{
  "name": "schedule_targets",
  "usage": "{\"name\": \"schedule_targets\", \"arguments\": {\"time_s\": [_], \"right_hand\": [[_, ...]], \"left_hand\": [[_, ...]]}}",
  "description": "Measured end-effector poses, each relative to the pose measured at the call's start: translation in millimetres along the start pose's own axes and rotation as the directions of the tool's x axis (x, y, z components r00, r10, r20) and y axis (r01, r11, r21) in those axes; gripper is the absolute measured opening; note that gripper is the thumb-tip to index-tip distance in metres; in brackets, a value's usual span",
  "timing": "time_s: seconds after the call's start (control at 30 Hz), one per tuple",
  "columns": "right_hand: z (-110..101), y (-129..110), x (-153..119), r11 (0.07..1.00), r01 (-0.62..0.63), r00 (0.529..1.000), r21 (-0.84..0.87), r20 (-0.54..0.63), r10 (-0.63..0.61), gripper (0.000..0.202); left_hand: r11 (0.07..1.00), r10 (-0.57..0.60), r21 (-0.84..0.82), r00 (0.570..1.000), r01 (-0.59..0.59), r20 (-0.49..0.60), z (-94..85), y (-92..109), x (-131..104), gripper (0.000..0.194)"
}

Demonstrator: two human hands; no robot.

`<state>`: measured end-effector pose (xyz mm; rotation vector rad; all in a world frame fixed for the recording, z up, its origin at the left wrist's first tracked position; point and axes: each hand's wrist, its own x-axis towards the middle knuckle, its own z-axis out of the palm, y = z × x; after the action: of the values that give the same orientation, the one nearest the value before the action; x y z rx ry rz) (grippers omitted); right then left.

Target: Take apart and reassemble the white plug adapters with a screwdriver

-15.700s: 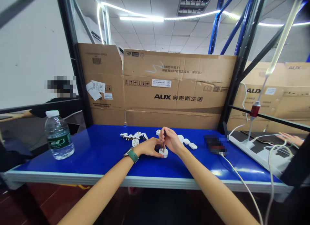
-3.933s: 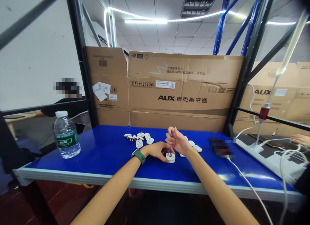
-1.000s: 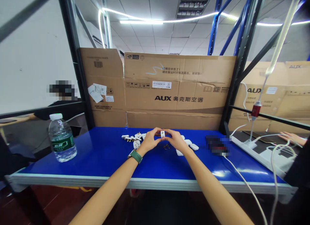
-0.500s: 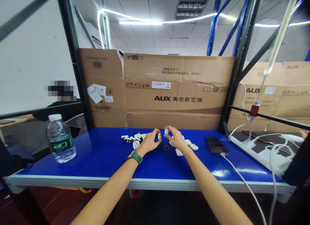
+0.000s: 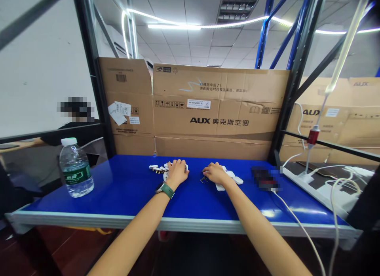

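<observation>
My left hand, a green-strapped watch on its wrist, lies over a pile of white plug parts with metal pins. Its fingers curl around a white plug part, which shows beside the index finger. My right hand is low over the table, fingers bent and close together, just above some small brass-coloured pieces. What its fingertips hold, if anything, is hidden. White plug covers lie beside and partly under this hand.
A water bottle stands at the left of the blue table. At the right lie a blurred dark device with a white cable and a power strip. Cardboard walls the back. A person is behind at left.
My left hand has moved left and down onto the pile of plug parts. My right hand has lowered to the small brass pieces; the white part in its fingers no longer shows.
</observation>
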<state>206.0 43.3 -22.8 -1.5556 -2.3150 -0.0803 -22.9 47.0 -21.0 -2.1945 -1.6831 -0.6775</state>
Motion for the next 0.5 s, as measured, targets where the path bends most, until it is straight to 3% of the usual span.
{"name": "schedule_targets", "arguments": {"time_s": [0.13,0.27,0.37,0.5], "right_hand": [[-5.8,-3.0,-1.3,0.993,-0.047,0.998,-0.111,0.022,0.05,0.05],[-17.3,-11.5,-5.0,0.995,-0.036,0.995,-0.093,-0.096,0.027,0.073],[-21.9,-20.2,-10.1,1.0,0.013,0.986,0.011,-0.166,-0.011,0.068],[-11.0,-28.4,-10.8,0.988,0.005,0.995,0.153,-0.095,0.01,0.053]], "left_hand": [[0.999,-0.028,0.036,0.999,0.029,-0.021,-3.5,-5.3,-0.1,0.023],[0.997,-0.051,0.051,0.998,0.053,-0.035,-5.8,-6.8,-0.5,0.024],[1.0,-0.015,0.023,0.998,0.016,-0.067,-3.2,-4.5,0.0,0.037],[0.953,0.2,-0.222,0.978,-0.207,-0.054,11.0,3.2,3.3,0.042]]}}
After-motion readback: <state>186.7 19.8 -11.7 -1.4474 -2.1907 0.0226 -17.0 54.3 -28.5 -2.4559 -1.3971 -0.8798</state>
